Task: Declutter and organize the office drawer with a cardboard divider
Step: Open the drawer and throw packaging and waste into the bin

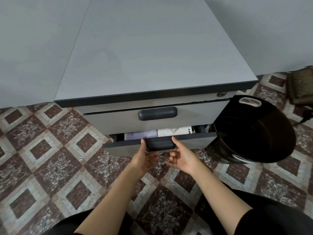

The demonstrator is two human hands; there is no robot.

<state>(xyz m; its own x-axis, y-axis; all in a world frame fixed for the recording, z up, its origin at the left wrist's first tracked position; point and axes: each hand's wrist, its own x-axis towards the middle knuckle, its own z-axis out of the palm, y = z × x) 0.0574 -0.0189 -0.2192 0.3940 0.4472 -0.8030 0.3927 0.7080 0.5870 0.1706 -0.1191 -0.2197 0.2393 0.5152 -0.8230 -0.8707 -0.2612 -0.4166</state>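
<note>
A grey drawer cabinet (152, 56) stands on the tiled floor. Its lower drawer (194, 141) is pulled out a little. In the gap lie a white printed sheet (174, 131) and a purple-tinted one (140, 134); the rest of the inside is hidden. My left hand (145, 158) grips the left end of the dark drawer handle (160, 144), thumb on top and fingers curled beneath. My right hand (183, 156) is at the handle's right end, its thumb touching the drawer's top edge and its fingers loosely curled below, holding nothing. No cardboard divider is in view.
The upper drawer (118, 121) with its own dark handle (157, 113) is closed. A black bin (254, 129) stands close against the cabinet's right side. A brown bag (299, 87) lies on the floor behind it. Grey walls rise at the back and left.
</note>
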